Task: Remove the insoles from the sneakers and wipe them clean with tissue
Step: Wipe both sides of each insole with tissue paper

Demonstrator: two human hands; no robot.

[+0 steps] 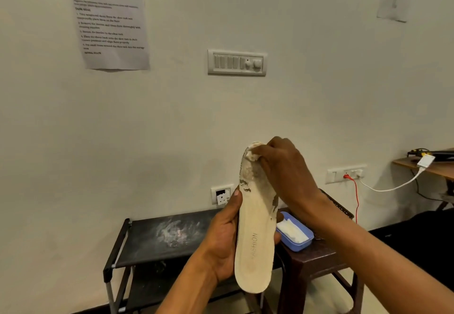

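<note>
A black metal shoe rack (147, 235) stands low by the wall, dusty on top. Next to it, the left hand (223, 242) holds up the long cream foam insole (255, 240). Its fingers wrap round the middle, so the insole stands tall in the air. At the top, the right hand (287, 168) has its fingers bunched on a small scrunched white tissue (251, 156), pressed on the dirty toe end. Below sits a blue plastic box (302, 245) of tissues on a dark brown stool (317, 259). The top skin looks peeled there, so I think hard rubbing could tear it, or rip the thin tissue.
</note>
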